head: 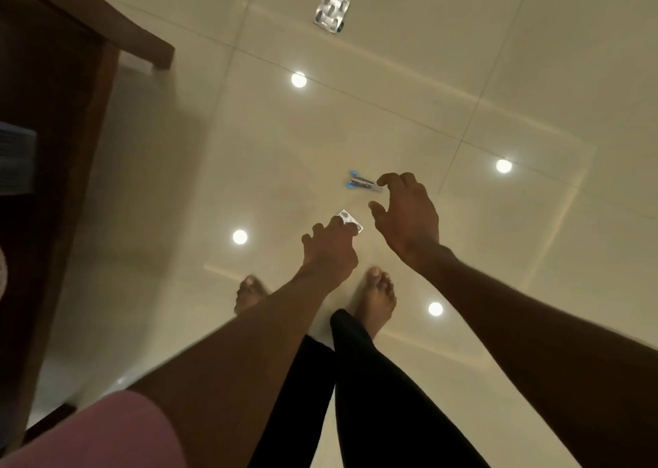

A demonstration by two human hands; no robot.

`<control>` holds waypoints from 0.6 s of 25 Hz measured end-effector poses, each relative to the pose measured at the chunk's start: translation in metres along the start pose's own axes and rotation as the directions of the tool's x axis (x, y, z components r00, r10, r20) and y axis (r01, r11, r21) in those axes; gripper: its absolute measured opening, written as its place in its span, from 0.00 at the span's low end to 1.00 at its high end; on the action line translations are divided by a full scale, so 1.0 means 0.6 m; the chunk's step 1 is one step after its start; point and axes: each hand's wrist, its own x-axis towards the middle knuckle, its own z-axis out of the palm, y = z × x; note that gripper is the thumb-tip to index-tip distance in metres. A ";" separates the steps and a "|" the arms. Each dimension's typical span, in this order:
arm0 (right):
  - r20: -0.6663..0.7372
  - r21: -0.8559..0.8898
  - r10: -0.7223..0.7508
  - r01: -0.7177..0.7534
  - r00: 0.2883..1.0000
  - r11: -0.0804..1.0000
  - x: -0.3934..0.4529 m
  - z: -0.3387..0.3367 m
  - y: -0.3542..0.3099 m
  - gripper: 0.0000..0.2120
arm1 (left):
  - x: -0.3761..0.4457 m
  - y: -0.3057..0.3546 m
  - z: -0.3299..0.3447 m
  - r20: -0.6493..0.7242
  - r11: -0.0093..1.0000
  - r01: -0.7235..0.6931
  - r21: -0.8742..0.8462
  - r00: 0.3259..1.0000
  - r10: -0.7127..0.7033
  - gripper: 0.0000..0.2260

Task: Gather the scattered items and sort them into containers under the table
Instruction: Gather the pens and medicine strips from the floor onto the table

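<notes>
Stapler [363,183] on floor [391,86], ahead of feet. Small foil pack [350,219] just behind it. Blister pack [331,11] far ahead; counter [89,22] at left.

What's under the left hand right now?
A small foil blister strip, pinched by the left hand; its far end shows, the rest is covered. Below lies glossy tile floor.

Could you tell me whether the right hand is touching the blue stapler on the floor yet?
Cannot tell: in the head view the right hand overlaps the stapler's end, fingers curled, contact unclear.
</notes>
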 end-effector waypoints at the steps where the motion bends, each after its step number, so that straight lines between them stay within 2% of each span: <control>1: 0.018 -0.015 0.001 -0.001 1.000 1.000 0.026 0.037 0.017 0.19 | 0.035 -0.006 0.029 -0.004 0.999 -0.010 0.047 1.000 0.010 0.21; 4: 0.044 -0.054 -0.020 0.022 0.999 0.998 0.083 0.125 0.049 0.22 | 0.114 -0.033 0.094 -0.056 0.975 -0.081 0.206 0.994 0.095 0.30; 6: 0.053 -0.104 -0.034 0.039 0.998 0.994 0.123 0.177 0.067 0.26 | 0.162 -0.053 0.133 -0.099 0.958 -0.150 0.244 0.979 0.179 0.33; 9: 0.167 -0.191 -0.088 0.119 0.982 0.974 0.164 0.230 0.085 0.33 | 0.205 -0.078 0.171 -0.167 0.917 -0.241 0.318 0.938 0.305 0.32; 12: 0.202 -0.289 -0.154 0.209 0.967 0.934 0.183 0.260 0.095 0.31 | 0.230 -0.082 0.183 -0.220 0.892 -0.284 0.353 0.901 0.374 0.31; 14: 0.179 -0.308 -0.161 0.210 0.971 0.928 0.190 0.272 0.091 0.30 | 0.238 -0.087 0.180 -0.230 0.910 -0.282 0.302 0.905 0.357 0.26; 15: 0.175 -0.299 -0.145 0.193 0.974 0.935 0.190 0.275 0.088 0.29 | 0.239 -0.092 0.177 -0.241 0.936 -0.281 0.211 0.913 0.329 0.22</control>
